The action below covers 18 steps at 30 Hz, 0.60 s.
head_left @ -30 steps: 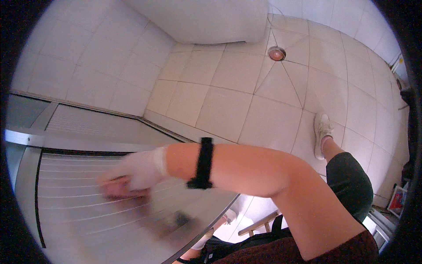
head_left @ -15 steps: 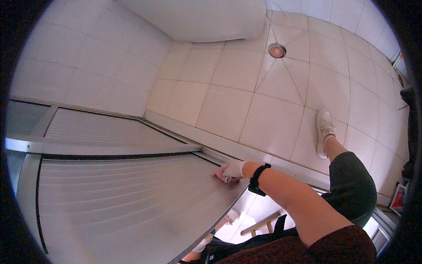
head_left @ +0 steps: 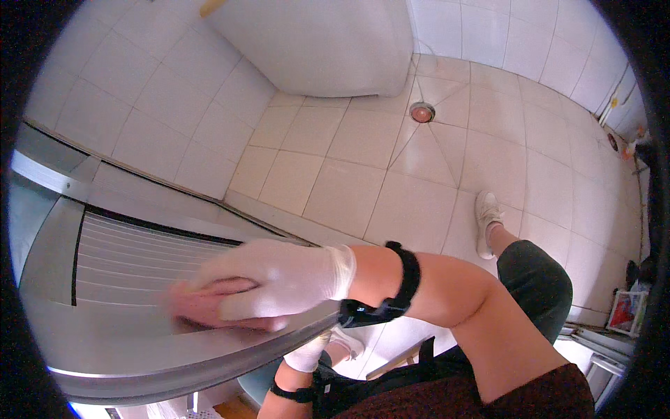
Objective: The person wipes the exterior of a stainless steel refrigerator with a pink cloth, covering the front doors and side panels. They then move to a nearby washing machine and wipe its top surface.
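Note:
A glass or plastic door with a ribbed translucent panel [head_left: 139, 258] and a silver metal frame [head_left: 139, 356] fills the lower left. My right hand [head_left: 272, 279], in a white glove and slightly blurred, is closed on a pink cloth [head_left: 192, 307] and presses it along the near frame member. A black band circles my right forearm. My left hand [head_left: 303, 356], also gloved, is raised below the door's curved edge beside my right forearm; its fingers are hidden behind that edge.
Beyond the door lie a tiled floor [head_left: 349, 181] with a round drain [head_left: 421, 112], tiled walls [head_left: 153, 98] and a large white fixture [head_left: 314, 42]. My foot in a white shoe [head_left: 488, 223] stands right. A small crate [head_left: 627, 313] with red contents sits at the far right.
My right hand and cloth have moved left from the panel's right edge onto the near frame. My left hand has risen toward that edge. The door's framed edge now crosses the foreground.

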Motion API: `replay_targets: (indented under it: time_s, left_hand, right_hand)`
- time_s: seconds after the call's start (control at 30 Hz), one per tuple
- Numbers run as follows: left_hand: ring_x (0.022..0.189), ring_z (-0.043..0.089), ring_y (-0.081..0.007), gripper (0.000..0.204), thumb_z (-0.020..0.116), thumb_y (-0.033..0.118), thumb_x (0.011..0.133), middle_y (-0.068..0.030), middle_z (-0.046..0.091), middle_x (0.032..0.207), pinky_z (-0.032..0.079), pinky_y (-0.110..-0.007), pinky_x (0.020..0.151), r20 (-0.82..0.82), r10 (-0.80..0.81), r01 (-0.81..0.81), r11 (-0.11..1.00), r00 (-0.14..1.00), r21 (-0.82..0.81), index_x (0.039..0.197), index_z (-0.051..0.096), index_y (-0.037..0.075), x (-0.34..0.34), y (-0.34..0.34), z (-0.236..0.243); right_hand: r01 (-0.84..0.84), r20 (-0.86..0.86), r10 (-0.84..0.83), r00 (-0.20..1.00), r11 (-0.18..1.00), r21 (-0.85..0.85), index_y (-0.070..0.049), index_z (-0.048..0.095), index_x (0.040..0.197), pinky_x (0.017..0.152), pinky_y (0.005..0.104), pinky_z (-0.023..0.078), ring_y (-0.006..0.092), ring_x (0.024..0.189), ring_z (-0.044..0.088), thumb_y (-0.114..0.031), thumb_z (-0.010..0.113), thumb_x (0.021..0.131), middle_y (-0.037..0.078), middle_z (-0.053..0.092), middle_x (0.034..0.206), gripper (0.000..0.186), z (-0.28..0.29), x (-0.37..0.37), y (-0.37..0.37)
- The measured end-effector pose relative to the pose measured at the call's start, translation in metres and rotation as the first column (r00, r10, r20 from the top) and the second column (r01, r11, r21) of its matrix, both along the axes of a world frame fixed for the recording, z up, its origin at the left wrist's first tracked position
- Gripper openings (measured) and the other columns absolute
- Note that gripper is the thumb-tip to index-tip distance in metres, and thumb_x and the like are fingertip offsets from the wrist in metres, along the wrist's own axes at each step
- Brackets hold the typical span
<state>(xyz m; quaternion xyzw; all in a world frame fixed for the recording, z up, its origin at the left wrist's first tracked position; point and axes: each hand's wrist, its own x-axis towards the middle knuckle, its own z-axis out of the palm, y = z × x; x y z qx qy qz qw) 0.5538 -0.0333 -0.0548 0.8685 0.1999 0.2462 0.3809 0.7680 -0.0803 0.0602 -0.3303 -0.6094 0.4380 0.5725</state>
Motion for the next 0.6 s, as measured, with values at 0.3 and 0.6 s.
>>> replay_targets:
  time_s: [0.3,0.6]
  left_hand:
    - [0.086,0.067,-0.0289,0.024,0.074,0.023,0.088,-0.0097,0.071,0.097,0.055,-0.041,0.078,-0.308,0.03,-0.018,0.999,0.951,0.042,0.102,0.071,0.004,-0.029,-0.002,-0.003]
    - [0.087,0.067,-0.0286,0.021,0.075,0.017,0.086,-0.0098,0.072,0.097,0.055,-0.041,0.078,-0.276,0.078,-0.072,0.997,0.958,0.032,0.102,0.071,0.004,-0.034,-0.007,-0.003]
  right_hand:
    - [0.201,0.002,-0.258,0.966,0.747,-0.634,-0.015,0.071,0.118,0.072,0.029,0.044,0.0114,0.081,0.053,-0.014,0.049,0.098,0.0,0.065,0.093,0.03,-0.351,-0.026,-0.032]
    - [0.101,0.001,-0.535,0.845,0.158,-0.982,-0.013,0.057,0.075,0.045,0.0323,0.034,0.015,0.052,0.044,-0.014,0.051,0.096,0.0,0.045,0.064,0.021,-0.419,-0.034,-0.056]
